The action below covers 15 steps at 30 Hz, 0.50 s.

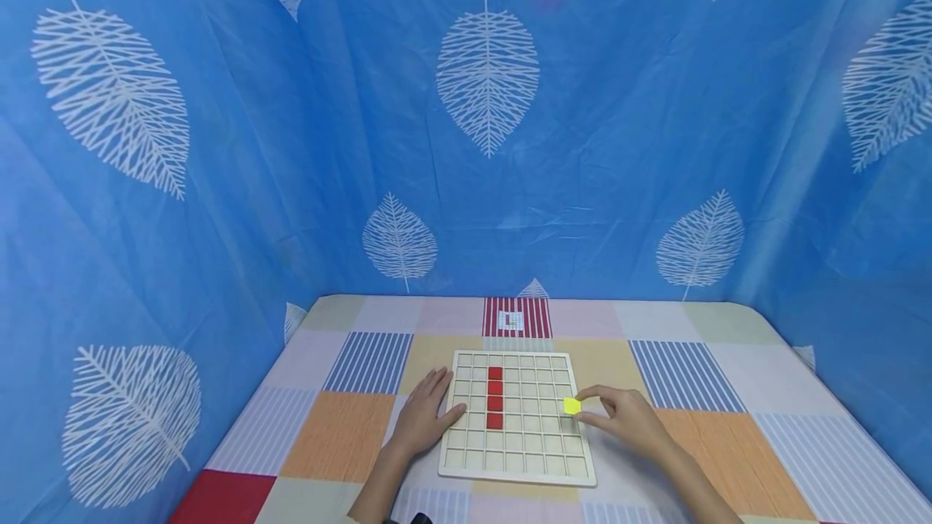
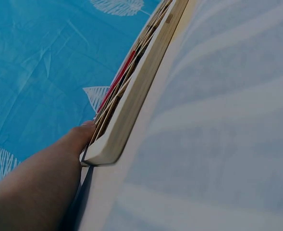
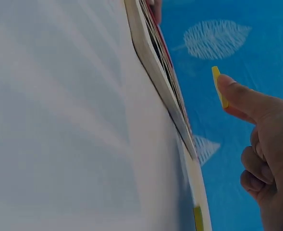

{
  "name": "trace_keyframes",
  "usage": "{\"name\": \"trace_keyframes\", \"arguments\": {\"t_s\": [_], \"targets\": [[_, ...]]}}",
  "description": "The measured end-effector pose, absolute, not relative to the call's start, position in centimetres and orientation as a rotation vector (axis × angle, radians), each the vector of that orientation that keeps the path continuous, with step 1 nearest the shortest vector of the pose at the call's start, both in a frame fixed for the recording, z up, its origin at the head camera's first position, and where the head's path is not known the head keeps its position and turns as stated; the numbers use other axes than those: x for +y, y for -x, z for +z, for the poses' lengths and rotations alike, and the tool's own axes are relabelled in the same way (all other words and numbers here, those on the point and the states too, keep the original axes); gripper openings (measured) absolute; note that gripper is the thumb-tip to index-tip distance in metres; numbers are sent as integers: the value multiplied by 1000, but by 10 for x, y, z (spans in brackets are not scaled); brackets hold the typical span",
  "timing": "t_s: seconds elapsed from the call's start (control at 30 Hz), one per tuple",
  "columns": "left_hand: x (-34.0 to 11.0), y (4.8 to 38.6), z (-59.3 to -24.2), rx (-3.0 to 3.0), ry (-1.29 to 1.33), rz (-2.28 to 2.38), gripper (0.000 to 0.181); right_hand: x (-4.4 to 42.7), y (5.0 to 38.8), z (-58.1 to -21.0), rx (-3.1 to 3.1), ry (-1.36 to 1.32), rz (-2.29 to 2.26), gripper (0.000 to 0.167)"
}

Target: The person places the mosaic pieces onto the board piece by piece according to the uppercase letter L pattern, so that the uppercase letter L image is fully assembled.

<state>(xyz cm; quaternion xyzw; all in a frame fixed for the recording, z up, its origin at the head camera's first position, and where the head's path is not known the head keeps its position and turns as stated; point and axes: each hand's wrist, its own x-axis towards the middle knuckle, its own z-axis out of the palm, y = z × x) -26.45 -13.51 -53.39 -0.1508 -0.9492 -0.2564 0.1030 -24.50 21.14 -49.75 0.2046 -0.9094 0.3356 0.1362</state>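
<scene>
A cream gridded board [image 1: 517, 477] lies on the table, with several red square tiles [image 1: 495, 403] in one column of its cells. My left hand [image 1: 421, 417] rests at the board's left edge, fingers extended and thumb over the rim. Between thumb and forefinger, my right hand [image 1: 628, 420] pinches a yellow square tile [image 1: 571, 406] by its edges, over the right side of the board. In the right wrist view the yellow tile [image 3: 219, 86] is seen edge-on, held off the board, while the other fingers are curled in.
A patchwork-patterned cloth [image 1: 335, 435] covers the table. Blue curtains [image 1: 582, 144] with white leaf prints hang behind and at both sides. Low in the right wrist view is a small yellow patch [image 3: 198, 218]; what it is cannot be told.
</scene>
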Motion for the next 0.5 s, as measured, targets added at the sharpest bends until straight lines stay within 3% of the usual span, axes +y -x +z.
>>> {"name": "trace_keyframes", "arguments": {"t_s": [0.5], "targets": [[-135,265,-535,-2795,450,-732,68,146,249,-506,-2730,-684,893,30]]}}
